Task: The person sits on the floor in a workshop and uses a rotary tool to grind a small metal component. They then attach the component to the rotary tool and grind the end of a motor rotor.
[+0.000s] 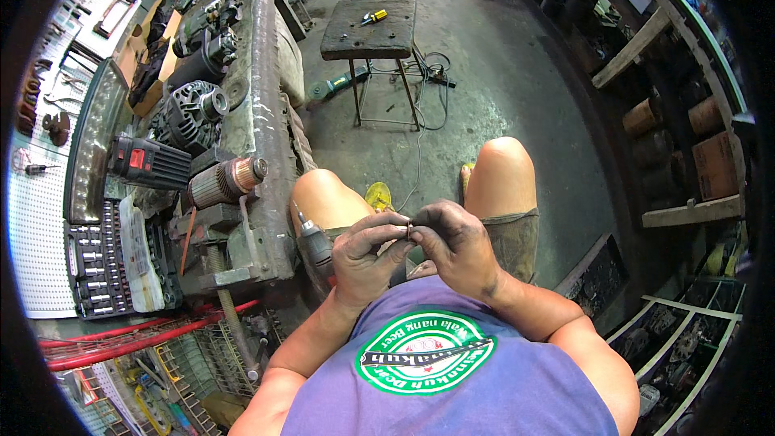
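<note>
In front of my belly, between my knees, my left hand (367, 250) and my right hand (456, 246) meet at their fingertips. Both are closed in a pinch on a small dark reddish piece (409, 231), mostly covered by the fingers, its kind too small to tell. Beside my left hand a grey rotary tool (319, 247) with a thin pointed tip rests against my left thigh, untouched by the fingers as far as I can see.
Left, a workbench (262, 56) carries a vise (214, 226) with a copper-wound armature (230, 180), an alternator (192, 113) and a socket set (98, 266). Ahead stands a stool (367, 36) bearing a yellow-handled tool (374, 17). An angle grinder (335, 85) and its cord lie on the floor.
</note>
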The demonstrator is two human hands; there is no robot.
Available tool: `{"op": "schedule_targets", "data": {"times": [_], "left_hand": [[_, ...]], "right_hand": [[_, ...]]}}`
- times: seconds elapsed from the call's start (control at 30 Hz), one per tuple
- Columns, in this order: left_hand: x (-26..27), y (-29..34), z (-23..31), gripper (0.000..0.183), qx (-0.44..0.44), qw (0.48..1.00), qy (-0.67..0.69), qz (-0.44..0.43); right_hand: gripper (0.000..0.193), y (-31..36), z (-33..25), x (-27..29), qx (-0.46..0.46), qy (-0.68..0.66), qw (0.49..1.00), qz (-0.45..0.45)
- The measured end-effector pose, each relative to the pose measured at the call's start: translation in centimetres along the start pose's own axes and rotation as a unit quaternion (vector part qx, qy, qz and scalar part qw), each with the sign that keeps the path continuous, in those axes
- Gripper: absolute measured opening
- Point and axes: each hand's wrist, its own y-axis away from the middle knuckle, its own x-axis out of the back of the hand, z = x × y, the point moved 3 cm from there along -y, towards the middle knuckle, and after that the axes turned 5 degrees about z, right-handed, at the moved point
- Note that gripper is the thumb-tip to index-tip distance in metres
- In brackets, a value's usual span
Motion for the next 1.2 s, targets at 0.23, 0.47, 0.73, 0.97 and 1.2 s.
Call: {"op": "schedule_targets", "data": {"times": [0.23, 0.47, 0.73, 0.97, 1.2], "left_hand": [[-0.2, -0.2, 0.4, 0.03, -0.006, 1.0, -0.011, 0.011], [-0.2, 0.2, 0.0, 0.03, 0.026, 1.0, -0.002, 0.016], [-0.3, 0.2, -0.1, 0.031, 0.018, 1.0, -0.005, 0.019], [-0.2, 0.1, -0.3, 0.033, 0.013, 0.999, -0.048, 0.022], [-0.1, 0.3, -0.2, 0.031, 0.008, 0.998, -0.054, 0.029]], "right_hand": [[0.01, -0.1, 0.1, -0.1, 0.014, 0.011, 1.0, -0.003], [0.01, -0.4, -0.2, 0.2, 0.076, 0.039, 0.996, 0.008], [0.014, -0.8, -0.3, 0.8, 0.087, 0.059, 0.994, 0.01], [0.011, -0.6, -0.3, 0.5, 0.077, 0.065, 0.995, -0.02], [0.009, -0.2, -0.5, 0.4, 0.078, 0.057, 0.995, 0.037]]}}
